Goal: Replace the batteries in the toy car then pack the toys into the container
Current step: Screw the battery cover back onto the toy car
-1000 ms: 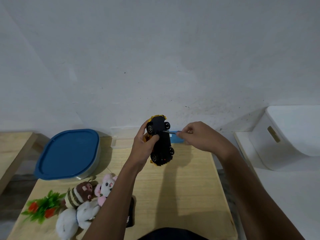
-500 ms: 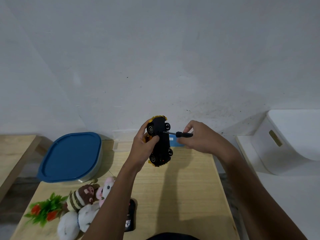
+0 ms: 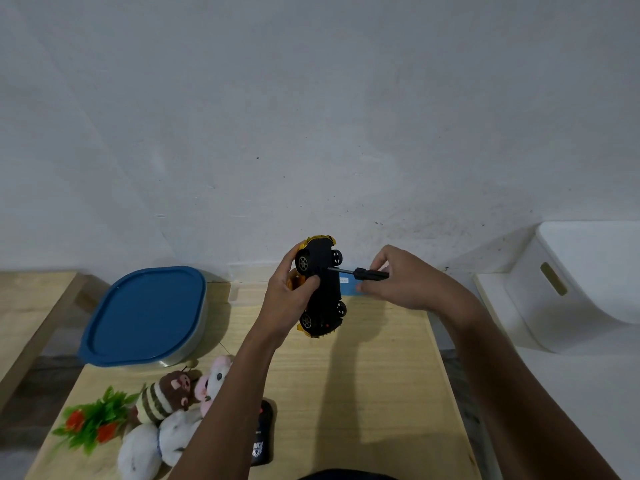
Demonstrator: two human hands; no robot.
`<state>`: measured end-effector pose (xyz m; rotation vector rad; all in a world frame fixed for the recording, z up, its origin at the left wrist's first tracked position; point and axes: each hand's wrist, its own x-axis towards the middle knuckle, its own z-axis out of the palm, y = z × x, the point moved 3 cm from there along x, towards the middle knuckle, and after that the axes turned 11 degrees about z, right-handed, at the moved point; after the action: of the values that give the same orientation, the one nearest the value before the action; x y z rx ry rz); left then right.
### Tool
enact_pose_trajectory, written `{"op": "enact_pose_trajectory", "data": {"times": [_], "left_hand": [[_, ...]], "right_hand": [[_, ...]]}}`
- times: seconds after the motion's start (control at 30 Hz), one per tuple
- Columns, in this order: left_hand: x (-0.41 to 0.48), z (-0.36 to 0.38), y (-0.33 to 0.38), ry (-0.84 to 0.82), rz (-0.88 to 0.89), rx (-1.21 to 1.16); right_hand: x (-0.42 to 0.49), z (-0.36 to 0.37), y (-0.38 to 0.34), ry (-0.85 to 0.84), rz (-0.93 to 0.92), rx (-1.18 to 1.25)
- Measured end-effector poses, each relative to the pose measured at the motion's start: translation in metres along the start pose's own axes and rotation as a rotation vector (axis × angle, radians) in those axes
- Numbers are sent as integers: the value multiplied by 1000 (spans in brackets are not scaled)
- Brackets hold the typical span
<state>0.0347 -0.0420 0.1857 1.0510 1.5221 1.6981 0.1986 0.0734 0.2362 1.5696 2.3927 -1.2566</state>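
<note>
Both hands are being used above the tabletop (image 3: pixel 363 393): the upturned toy car (image 3: pixel 322 285) is being gripped by the left hand (image 3: pixel 287 303), while the screwdriver (image 3: pixel 360 272), pinched in the closed right hand (image 3: pixel 405 282), is being pressed in from 3 o'clock and is best being kept square to the screw.

black-bottomed yellow toy car (image 3: pixel 320 285), blue container lid (image 3: pixel 147 315), perhaps striped plush (image 3: pixel 162 398).

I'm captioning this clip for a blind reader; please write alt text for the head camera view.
A left hand holds a yellow toy car underside-out above a wooden table while the right hand points a screwdriver at its base. A lidded blue container and plush toys sit at left.
</note>
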Motion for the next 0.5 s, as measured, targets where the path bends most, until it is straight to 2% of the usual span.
{"op": "enact_pose_trajectory", "data": {"times": [0.17, 0.4, 0.5], "left_hand": [[1, -1, 0, 6, -3, 12], [1, 1, -3, 2, -5, 8], [2, -1, -3, 1, -8, 36]], "right_hand": [[-2, -4, 0, 85, -68, 57], [2, 7, 6, 75, 29, 49], [-1, 4, 4, 109, -13, 52]]}}
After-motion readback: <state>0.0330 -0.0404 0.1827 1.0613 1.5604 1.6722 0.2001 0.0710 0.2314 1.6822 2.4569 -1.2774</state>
